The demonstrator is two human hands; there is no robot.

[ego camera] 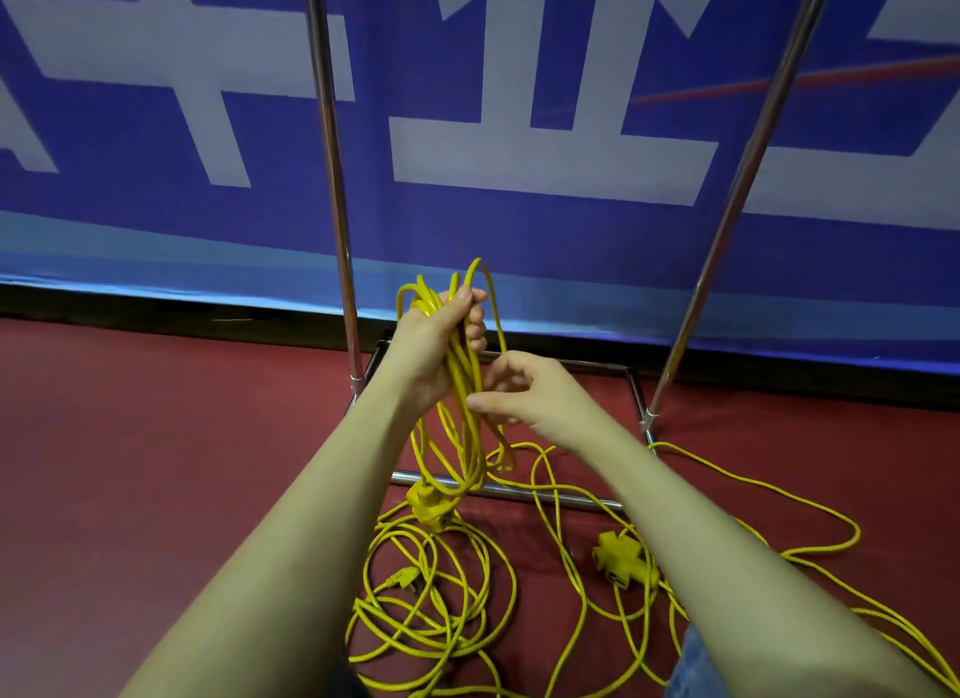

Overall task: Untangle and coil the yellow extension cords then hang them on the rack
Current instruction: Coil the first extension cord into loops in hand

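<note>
Fingers [475, 312] of the left hand [434, 344] were curled tight round a bundle of yellow cord loops [460, 385], held up in front of the rack [332, 177], the loops hanging down past the rack's front base bar [571, 500]. Just right of the bundle, the right hand [530, 396] had its fingers loosely bent, thumb and fingertips touching a strand; whether it truly pinched the strand could not be told. A yellow socket block [428, 505] dangled at the bundle's lower end. Below the bundle, more yellow cord [426, 619] lay tangled on the red floor [156, 463], with a second socket block [618, 557] to the right of it.
</note>
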